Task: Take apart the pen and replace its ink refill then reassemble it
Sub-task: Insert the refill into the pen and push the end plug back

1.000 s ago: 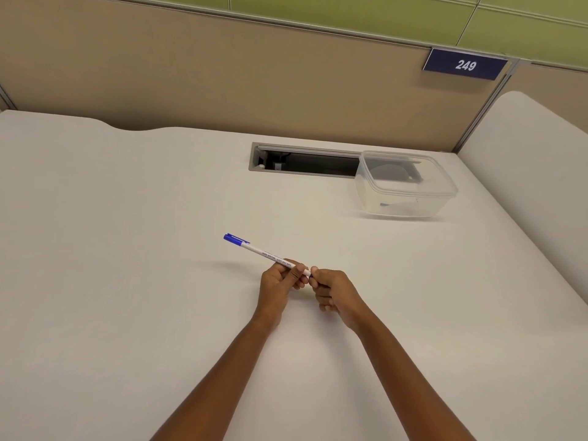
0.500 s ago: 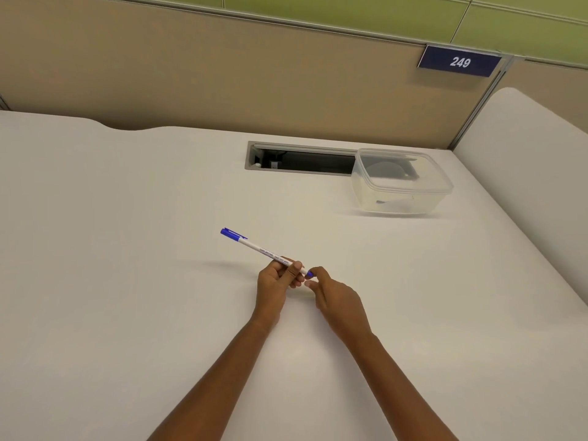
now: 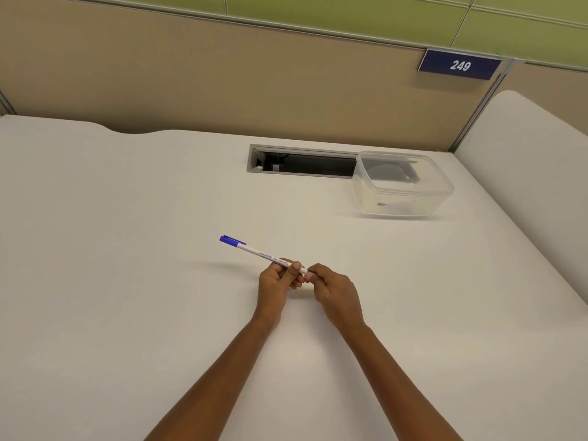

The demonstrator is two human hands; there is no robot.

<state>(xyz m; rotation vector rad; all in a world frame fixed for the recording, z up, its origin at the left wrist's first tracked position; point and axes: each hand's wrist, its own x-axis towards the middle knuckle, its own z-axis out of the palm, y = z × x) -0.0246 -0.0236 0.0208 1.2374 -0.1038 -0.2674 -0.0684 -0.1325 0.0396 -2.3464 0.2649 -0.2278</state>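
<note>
pen (image 3: 254,251) held above desk (image 3: 127,281), long axis running up-left, blue cap at far end, away from both hands. l hand (image 3: 278,283) pinches barrel near its near end. r hand (image 3: 334,289) fingertips nip the blue end plug. forearms converge, wrists low. likely next: pull plug out along axis.

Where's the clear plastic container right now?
In the head view the clear plastic container sits far right on the white table, overlapping the right end of the cable slot, well beyond both hands and the pen.
</note>
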